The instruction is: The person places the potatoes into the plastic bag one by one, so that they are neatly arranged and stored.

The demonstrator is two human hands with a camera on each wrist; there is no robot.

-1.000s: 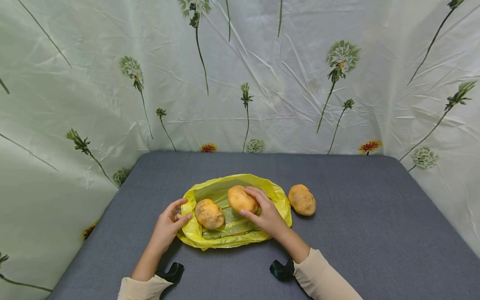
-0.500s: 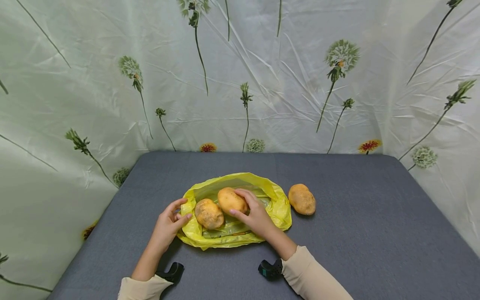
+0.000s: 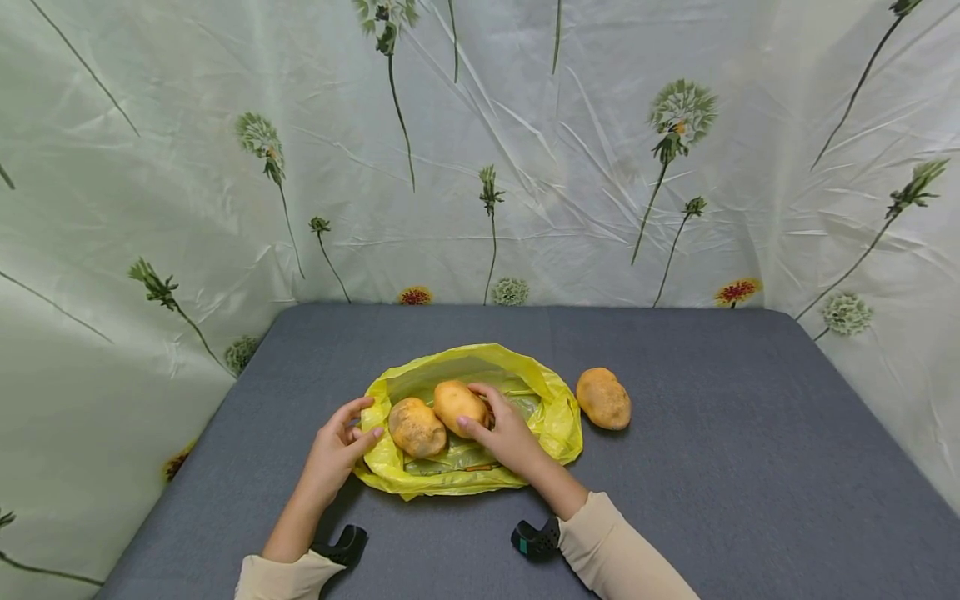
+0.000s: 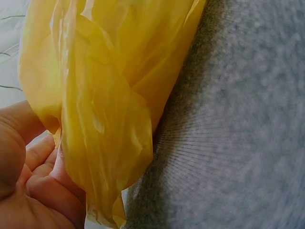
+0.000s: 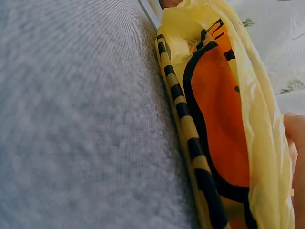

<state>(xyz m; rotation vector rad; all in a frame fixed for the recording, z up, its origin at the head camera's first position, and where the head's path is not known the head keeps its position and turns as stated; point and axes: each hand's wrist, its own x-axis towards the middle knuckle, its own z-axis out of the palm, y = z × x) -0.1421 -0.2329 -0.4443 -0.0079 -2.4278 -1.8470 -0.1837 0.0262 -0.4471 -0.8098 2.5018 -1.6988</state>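
Observation:
A yellow plastic bag [image 3: 558,421] lies on the table with its mouth spread wide. Inside it, on the left, sits a brownish potato [image 3: 417,428]. A smoother potato [image 3: 458,407] is beside that one, with my right hand [image 3: 502,429] holding its right side between thumb and fingers. At the bag's left rim, my left hand [image 3: 337,442] pinches the plastic. In the left wrist view the folded yellow plastic [image 4: 102,114] hangs by the fingers. The right wrist view shows the bag's printed orange side [image 5: 217,119]; the potatoes are hidden there.
Just right of the bag, another potato [image 3: 603,399] lies on the grey cloth-covered table [image 3: 712,467]. A pale curtain with a flower print [image 3: 450,150] stands behind the table and along its sides.
My right hand has moved left and slightly down inside the bag with its potato, which now lies against the other potato. My left hand has stayed at the rim.

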